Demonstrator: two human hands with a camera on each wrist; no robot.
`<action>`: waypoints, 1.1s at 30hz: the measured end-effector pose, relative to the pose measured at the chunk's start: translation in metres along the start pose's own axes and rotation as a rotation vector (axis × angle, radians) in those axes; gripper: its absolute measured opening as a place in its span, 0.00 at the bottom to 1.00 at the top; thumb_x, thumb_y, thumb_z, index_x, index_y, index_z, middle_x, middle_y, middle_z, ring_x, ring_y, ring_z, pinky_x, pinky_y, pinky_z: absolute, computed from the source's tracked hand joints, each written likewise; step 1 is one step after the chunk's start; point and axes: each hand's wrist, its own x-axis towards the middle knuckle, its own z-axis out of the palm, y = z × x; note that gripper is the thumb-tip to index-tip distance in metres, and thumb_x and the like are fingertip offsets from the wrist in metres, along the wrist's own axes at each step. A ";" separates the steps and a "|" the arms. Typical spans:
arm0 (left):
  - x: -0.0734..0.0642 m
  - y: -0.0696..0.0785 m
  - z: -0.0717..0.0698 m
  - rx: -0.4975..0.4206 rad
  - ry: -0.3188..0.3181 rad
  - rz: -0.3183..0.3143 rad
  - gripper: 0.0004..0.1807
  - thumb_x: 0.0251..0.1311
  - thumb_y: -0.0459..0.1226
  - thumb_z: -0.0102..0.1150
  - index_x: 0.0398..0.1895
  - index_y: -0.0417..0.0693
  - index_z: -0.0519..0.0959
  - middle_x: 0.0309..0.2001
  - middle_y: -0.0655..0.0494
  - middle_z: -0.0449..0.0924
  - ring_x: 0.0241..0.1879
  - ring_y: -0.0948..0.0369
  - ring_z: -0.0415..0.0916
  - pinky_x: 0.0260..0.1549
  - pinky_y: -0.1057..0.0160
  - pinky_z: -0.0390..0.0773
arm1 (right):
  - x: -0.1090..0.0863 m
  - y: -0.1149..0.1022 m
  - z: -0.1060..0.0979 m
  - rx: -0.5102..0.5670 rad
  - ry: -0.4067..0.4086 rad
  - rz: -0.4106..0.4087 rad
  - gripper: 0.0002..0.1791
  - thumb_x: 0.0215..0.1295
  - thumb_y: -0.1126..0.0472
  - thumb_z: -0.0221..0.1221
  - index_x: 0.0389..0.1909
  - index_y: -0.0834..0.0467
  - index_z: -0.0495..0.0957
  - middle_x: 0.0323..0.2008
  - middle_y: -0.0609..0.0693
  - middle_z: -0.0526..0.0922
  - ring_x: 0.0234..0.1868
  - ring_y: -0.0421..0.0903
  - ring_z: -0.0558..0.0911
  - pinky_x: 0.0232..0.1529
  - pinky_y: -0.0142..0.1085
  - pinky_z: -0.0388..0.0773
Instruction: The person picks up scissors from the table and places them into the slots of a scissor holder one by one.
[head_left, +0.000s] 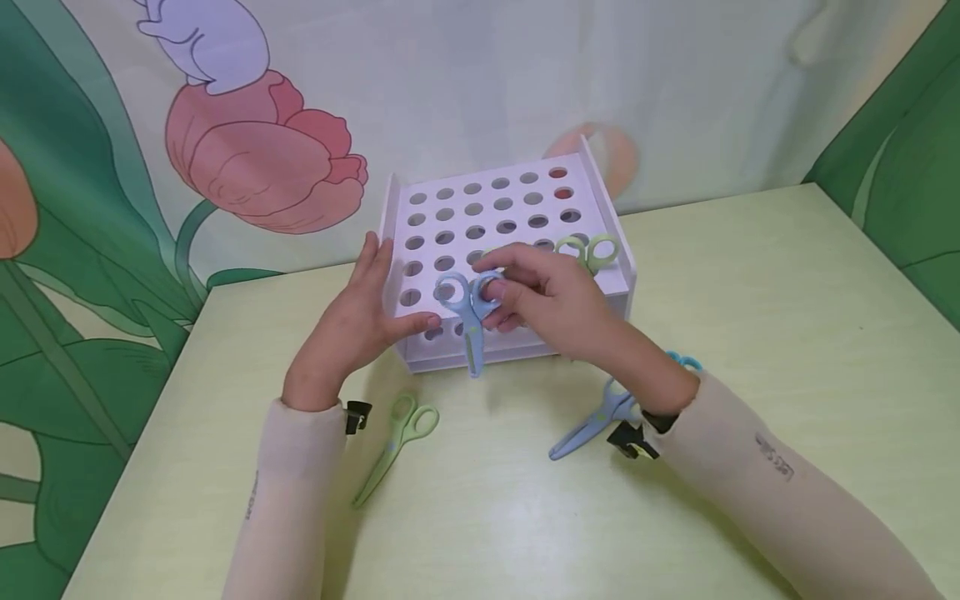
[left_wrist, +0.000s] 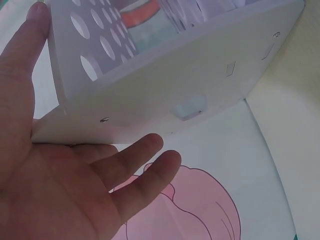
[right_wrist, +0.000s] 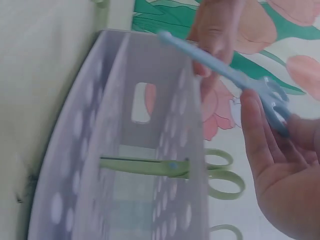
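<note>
A white rack (head_left: pixel 517 158) with rows of round holes stands against the back curtain. My left hand (head_left: pixel 352 317) rests on its left side, fingers extended along the side wall and thumb across the front corner. In the left wrist view, that hand's fingers (left_wrist: pixel 145 170) are spread beneath the side panel. My right hand (head_left: pixel 562 300) pinches a pair of blue scissors (head_left: pixel 471 321) by one handle loop, in front of the rack. In the right wrist view, green scissors (right_wrist: pixel 175 167) pass through the rack's holes, handles outside. Another green loop (right_wrist: pixel 227 231) shows below them.
Green scissors (head_left: pixel 397 442) lie on the table (head_left: pixel 480 533) at front left. Another blue pair (head_left: pixel 588 429) lies under my right forearm, with a brighter blue handle (head_left: pixel 684 360) partly hidden behind it. A curtain printed with flowers (head_left: pixel 262 158) hangs behind the table.
</note>
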 end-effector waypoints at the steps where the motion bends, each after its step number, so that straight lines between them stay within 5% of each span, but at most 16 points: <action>1: 0.000 0.001 0.000 0.000 0.002 -0.003 0.66 0.54 0.57 0.73 0.82 0.52 0.36 0.81 0.55 0.22 0.77 0.44 0.45 0.70 0.44 0.57 | 0.001 -0.002 -0.001 0.023 0.033 -0.012 0.13 0.73 0.74 0.54 0.55 0.70 0.77 0.36 0.60 0.85 0.33 0.58 0.87 0.37 0.45 0.85; 8: 0.002 0.001 0.002 0.015 0.006 -0.013 0.67 0.53 0.58 0.74 0.82 0.51 0.35 0.81 0.55 0.22 0.77 0.45 0.45 0.70 0.46 0.58 | 0.013 -0.017 -0.005 0.075 0.207 -0.085 0.11 0.73 0.74 0.55 0.52 0.72 0.77 0.38 0.63 0.84 0.32 0.52 0.88 0.36 0.43 0.85; 15: 0.002 -0.002 0.004 -0.006 0.004 -0.007 0.66 0.52 0.60 0.73 0.83 0.52 0.37 0.81 0.56 0.23 0.78 0.46 0.43 0.70 0.47 0.57 | 0.030 -0.019 0.006 0.051 0.292 -0.122 0.12 0.72 0.72 0.58 0.53 0.70 0.78 0.39 0.60 0.84 0.35 0.54 0.88 0.39 0.41 0.85; 25: 0.003 -0.002 0.004 -0.002 0.014 0.000 0.65 0.52 0.59 0.73 0.83 0.52 0.41 0.81 0.54 0.25 0.78 0.45 0.43 0.69 0.45 0.58 | 0.035 -0.006 0.022 -0.129 0.215 -0.003 0.12 0.72 0.67 0.60 0.53 0.63 0.82 0.42 0.53 0.86 0.38 0.49 0.88 0.39 0.36 0.84; 33: 0.002 -0.002 0.001 0.003 0.016 0.007 0.65 0.53 0.59 0.73 0.82 0.49 0.41 0.81 0.52 0.25 0.77 0.45 0.44 0.69 0.45 0.58 | 0.036 0.007 0.028 -0.318 0.132 -0.002 0.14 0.73 0.62 0.61 0.56 0.56 0.84 0.26 0.53 0.83 0.20 0.49 0.81 0.22 0.36 0.72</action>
